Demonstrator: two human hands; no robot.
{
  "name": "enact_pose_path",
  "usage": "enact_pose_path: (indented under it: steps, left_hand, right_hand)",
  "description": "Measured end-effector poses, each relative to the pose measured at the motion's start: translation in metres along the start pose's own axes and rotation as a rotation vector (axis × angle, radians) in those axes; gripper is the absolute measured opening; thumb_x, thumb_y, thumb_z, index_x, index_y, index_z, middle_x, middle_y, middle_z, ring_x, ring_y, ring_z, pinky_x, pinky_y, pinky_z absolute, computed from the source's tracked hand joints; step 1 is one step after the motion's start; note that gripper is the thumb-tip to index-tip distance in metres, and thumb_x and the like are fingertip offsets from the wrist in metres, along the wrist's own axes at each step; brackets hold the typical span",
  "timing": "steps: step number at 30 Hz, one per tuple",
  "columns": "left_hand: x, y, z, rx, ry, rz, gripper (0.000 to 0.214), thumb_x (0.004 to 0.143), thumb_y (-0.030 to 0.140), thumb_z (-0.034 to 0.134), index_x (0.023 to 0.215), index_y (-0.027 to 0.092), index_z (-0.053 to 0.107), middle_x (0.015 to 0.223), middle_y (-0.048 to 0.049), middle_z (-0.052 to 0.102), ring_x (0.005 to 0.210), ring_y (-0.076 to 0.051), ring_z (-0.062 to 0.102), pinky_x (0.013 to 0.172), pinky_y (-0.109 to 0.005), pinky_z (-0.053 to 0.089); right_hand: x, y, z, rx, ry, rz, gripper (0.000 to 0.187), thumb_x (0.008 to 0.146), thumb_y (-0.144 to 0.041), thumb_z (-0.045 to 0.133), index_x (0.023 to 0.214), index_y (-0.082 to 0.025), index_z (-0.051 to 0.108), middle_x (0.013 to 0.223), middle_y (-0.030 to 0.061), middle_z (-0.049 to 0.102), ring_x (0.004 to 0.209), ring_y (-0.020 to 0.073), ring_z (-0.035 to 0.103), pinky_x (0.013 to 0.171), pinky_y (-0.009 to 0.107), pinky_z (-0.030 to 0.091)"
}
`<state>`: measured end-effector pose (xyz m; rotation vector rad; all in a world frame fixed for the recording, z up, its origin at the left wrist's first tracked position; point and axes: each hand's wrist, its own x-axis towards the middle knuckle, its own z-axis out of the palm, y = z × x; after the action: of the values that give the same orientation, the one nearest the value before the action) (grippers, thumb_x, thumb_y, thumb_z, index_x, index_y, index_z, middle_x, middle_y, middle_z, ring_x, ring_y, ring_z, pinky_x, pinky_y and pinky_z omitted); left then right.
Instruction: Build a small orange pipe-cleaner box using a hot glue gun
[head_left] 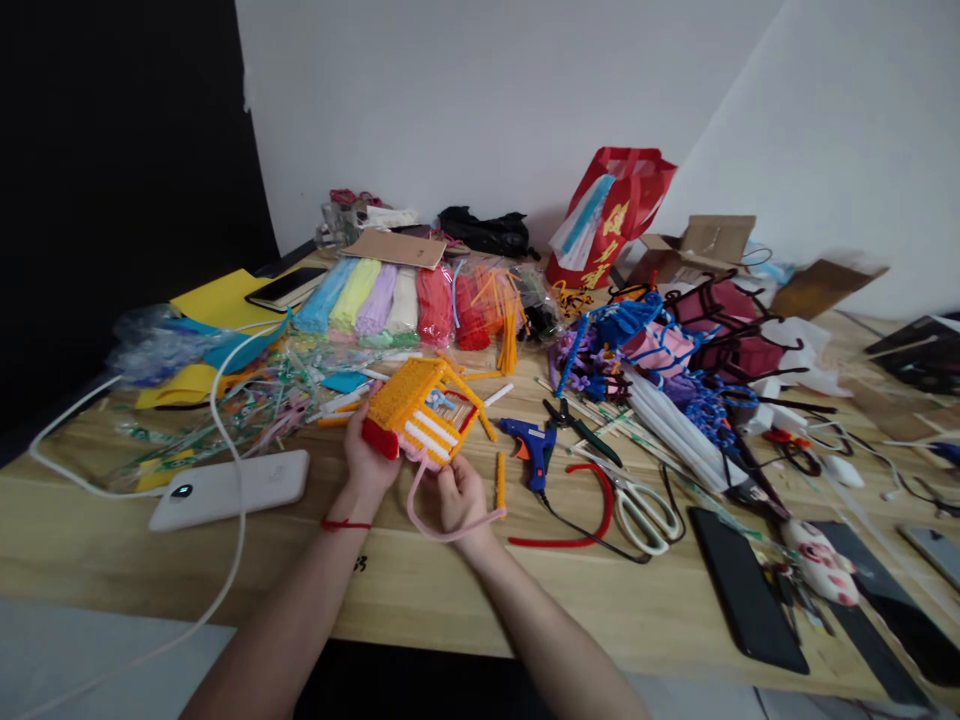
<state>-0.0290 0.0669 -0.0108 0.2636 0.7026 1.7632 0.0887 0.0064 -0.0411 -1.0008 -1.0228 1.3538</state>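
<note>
My left hand [369,462] grips the left end of a small orange pipe-cleaner house [417,408] with red, white and pink parts, held tilted just above the wooden table [420,590]. My right hand [459,494] is closed under the model's lower right edge, pinching a long pink pipe cleaner [442,528] that loops down toward me. A short orange stick [500,480] lies right beside that hand. A red string is tied round my left wrist.
A blue glue gun [531,446], pliers [577,426], white-handled scissors [645,508] and a red curved strip [592,510] lie to the right. Bundles of coloured pipe cleaners [405,300] sit behind. A white power bank [229,488] with cable lies left; a dark phone [742,585] lies right.
</note>
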Motion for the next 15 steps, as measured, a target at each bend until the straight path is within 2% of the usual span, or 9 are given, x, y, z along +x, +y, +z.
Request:
enact_pose_path:
  steps: [3,6,9,15]
  left_hand:
    - [0.001,0.0,-0.001,-0.002,-0.007,-0.005,0.029,0.081,0.035,0.056,0.105,0.024,0.067,0.098,-0.0006,0.074,0.092,-0.016,0.067,0.083,-0.028,0.05]
    - [0.005,0.002,-0.006,-0.012,0.012,-0.008,0.026,0.079,0.037,0.059,0.099,0.024,0.069,0.096,0.0,0.074,0.091,-0.017,0.068,0.079,-0.028,0.051]
    - [0.008,0.003,-0.011,-0.032,0.01,0.018,0.024,0.076,0.04,0.062,0.092,0.023,0.069,0.095,-0.0004,0.074,0.093,-0.019,0.067,0.079,-0.029,0.052]
    - [0.012,0.003,-0.012,-0.055,-0.03,0.07,0.026,0.076,0.041,0.062,0.092,0.022,0.069,0.093,-0.0013,0.074,0.092,-0.019,0.068,0.078,-0.029,0.052]
  right_hand:
    - [0.001,-0.006,0.001,0.125,0.022,0.021,0.027,0.077,-0.043,0.064,0.09,-0.02,0.066,0.091,0.0059,0.071,0.085,0.0226,0.067,0.084,0.038,0.054]
    - [0.001,-0.016,0.0,0.232,-0.1,0.06,0.035,0.074,-0.049,0.069,0.093,-0.02,0.067,0.096,0.007,0.072,0.092,0.0236,0.069,0.091,0.04,0.052]
    - [0.001,-0.027,-0.003,0.249,-0.213,0.096,0.039,0.072,-0.052,0.071,0.094,-0.019,0.069,0.099,0.0073,0.072,0.097,0.0244,0.068,0.095,0.041,0.05]
    - [0.0,-0.033,-0.003,0.212,-0.219,0.098,0.043,0.07,-0.056,0.071,0.094,-0.02,0.072,0.102,0.0055,0.072,0.101,0.0246,0.066,0.098,0.04,0.048]
